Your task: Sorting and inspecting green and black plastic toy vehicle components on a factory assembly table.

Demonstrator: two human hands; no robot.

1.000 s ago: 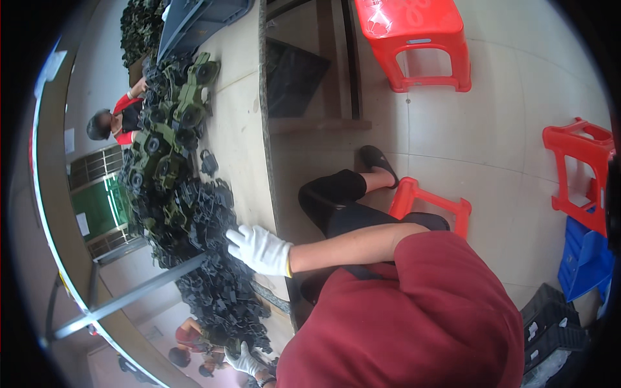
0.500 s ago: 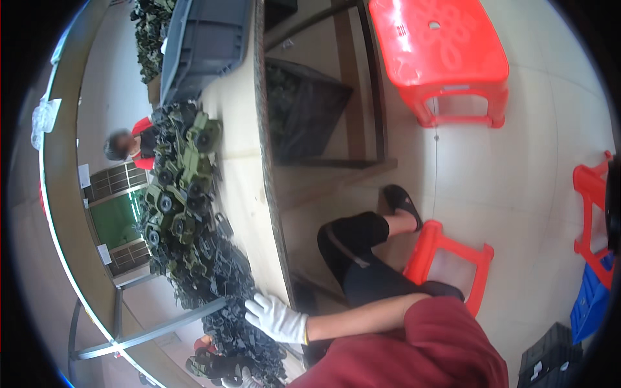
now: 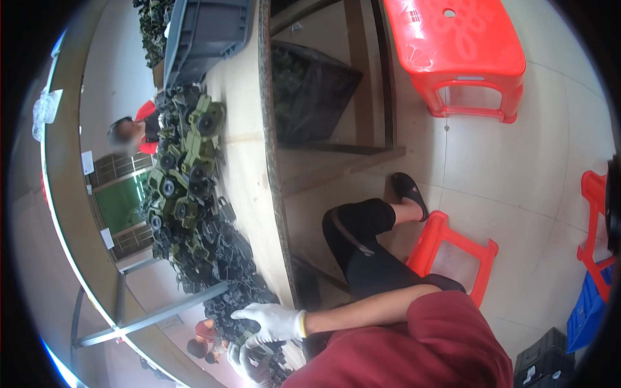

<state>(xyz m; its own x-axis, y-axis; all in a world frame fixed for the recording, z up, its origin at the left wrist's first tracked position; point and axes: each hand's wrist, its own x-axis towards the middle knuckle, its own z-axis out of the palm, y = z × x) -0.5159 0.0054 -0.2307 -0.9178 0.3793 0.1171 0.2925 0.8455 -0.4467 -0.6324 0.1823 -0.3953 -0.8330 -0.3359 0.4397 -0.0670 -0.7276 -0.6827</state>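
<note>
Head view: both gloved hands (image 3: 272, 321) have dropped lower, fingers (image 3: 249, 313) curled round dark toy parts (image 3: 255, 336).

gloves: white, on the right hand (image 3: 272, 321) and the left hand (image 3: 249, 360)
toy trucks (image 3: 187, 161): olive green with black wheels, at ten o'clock
loose parts (image 3: 223, 258): black, dark heap
crate (image 3: 204, 32): grey, at eleven o'clock
table (image 3: 249, 174): pale tan
stools (image 3: 456, 45): bright red, at one and four o'clock
sleeve (image 3: 420, 349): dark red
trousers (image 3: 362, 246): black
floor (image 3: 530, 155): cream tiles
</note>
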